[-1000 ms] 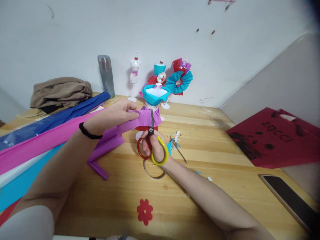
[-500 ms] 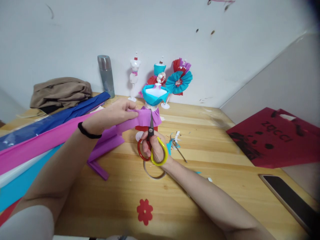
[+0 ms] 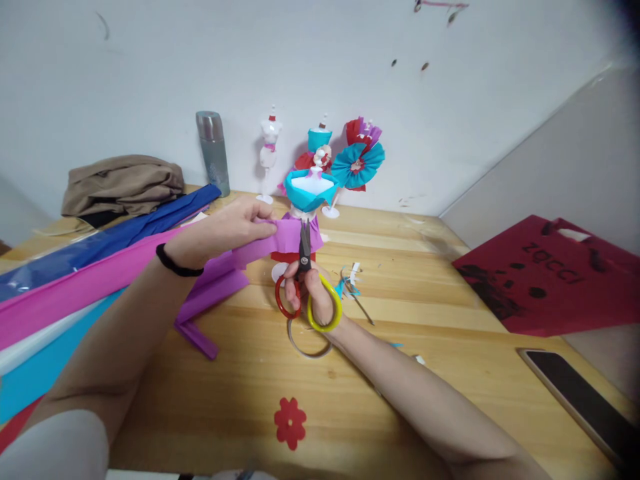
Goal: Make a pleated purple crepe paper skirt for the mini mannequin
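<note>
My left hand [image 3: 240, 227] pinches a folded strip of purple crepe paper [image 3: 255, 251] between thumb and fingers, and the strip's long tail trails down onto the table. In my right hand [image 3: 315, 293] is a pair of scissors [image 3: 305, 261] with one red and one yellow handle loop. Their blades point away from me, parted slightly, at the purple paper. Right behind the blades stands a small mannequin [image 3: 313, 183] wearing a blue paper collar and a purple skirt. Part of its lower body is hidden by the paper and my right hand.
Paper rolls [image 3: 100, 267] lie at left beside a brown cloth [image 3: 125, 187] and a flask [image 3: 213, 153]. More dressed mannequins [image 3: 357, 163] stand by the wall. A tape ring [image 3: 310, 356], red paper flower [image 3: 290, 424], paper scraps [image 3: 350, 283], phone [image 3: 575, 400] and red bag [image 3: 555, 280] are on the table.
The scissors' blades have opened a little, and the yellow loop has swung right, away from the red one. My left hand and the purple strip stay in place.
</note>
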{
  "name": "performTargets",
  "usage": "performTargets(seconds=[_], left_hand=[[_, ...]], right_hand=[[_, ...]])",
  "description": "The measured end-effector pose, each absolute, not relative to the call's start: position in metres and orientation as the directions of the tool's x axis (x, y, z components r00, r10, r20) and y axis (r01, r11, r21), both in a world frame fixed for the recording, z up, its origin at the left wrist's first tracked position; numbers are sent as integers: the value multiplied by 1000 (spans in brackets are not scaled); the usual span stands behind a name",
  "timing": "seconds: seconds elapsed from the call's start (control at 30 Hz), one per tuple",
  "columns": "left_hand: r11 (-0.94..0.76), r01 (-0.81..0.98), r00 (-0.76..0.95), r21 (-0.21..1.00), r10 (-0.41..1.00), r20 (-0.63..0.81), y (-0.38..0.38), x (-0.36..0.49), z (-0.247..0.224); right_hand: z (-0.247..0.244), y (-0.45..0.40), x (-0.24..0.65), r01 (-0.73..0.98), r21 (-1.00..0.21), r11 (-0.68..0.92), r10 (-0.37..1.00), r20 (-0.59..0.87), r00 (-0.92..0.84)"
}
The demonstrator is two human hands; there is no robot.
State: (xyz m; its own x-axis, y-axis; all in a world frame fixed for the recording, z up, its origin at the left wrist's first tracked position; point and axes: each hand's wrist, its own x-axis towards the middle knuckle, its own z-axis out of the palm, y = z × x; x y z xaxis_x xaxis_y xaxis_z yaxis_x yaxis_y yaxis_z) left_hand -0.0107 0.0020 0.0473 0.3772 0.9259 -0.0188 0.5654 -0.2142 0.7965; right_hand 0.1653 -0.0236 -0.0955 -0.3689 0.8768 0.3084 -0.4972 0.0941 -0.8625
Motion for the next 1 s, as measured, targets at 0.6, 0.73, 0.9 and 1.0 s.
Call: performTargets(seconds=[0.6,0.73,0.9,1.0], left_hand=[[-149,547,33,824,987,157,37,-42,27],[-40,722,-153,691,965,215,62,-59,12],[70,893,-170,444,967,189,78,-79,1],[107,967,-125,229,990,63,81,-88,-8]], right_hand=[[-95,-27,167,-526,-844,103,868,335,-368],[-97,-26,166,-534,-840,99,866,337,-370],[-97,-26,167,-560,-821,115,847,376,-377],[-94,-26,167,-549,-828,113,851,366,-376]])
